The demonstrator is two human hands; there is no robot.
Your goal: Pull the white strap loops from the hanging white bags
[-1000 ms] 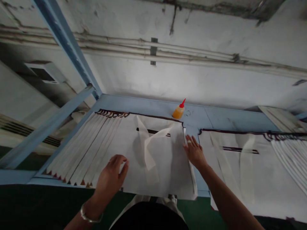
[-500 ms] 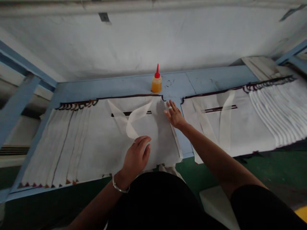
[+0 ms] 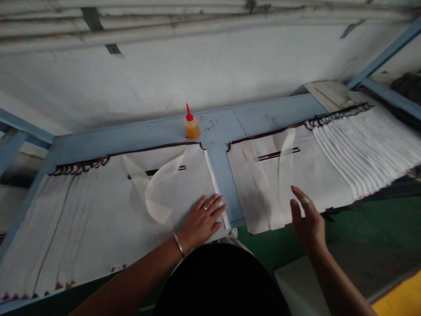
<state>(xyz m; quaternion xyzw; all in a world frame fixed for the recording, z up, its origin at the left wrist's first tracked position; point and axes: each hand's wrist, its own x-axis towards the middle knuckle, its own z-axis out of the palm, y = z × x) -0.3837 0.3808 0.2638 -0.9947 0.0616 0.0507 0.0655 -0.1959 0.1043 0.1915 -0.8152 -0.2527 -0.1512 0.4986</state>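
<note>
My left hand [image 3: 204, 219] lies flat, fingers spread, near the right edge of the left stack of white fabric panels [image 3: 112, 210]. Looped across that top panel is a sheer pale strip [image 3: 158, 208], partly over a dark-edged slot [image 3: 153, 172]. My right hand [image 3: 309, 221] is raised by the front edge of the right stack of white fabric panels [image 3: 320, 169], thumb and fingers apart, holding nothing visible. Another pale strip [image 3: 286, 162] runs over this stack and its dark-edged slot [image 3: 278, 154]. Both stacks have dark trim along their far edges and fan outward in overlapping layers.
A bottle of orange liquid with a red nozzle [image 3: 192, 127] stands on the blue table [image 3: 223, 175] behind the gap between the stacks. Folded pale cloth [image 3: 325, 95] lies at the back right. Blue posts flank the table, and a white wall rises behind.
My left hand has moved right and flattened onto the left stack's edge. My right hand has left that edge and come back to the right stack's front. The view has shifted right.
</note>
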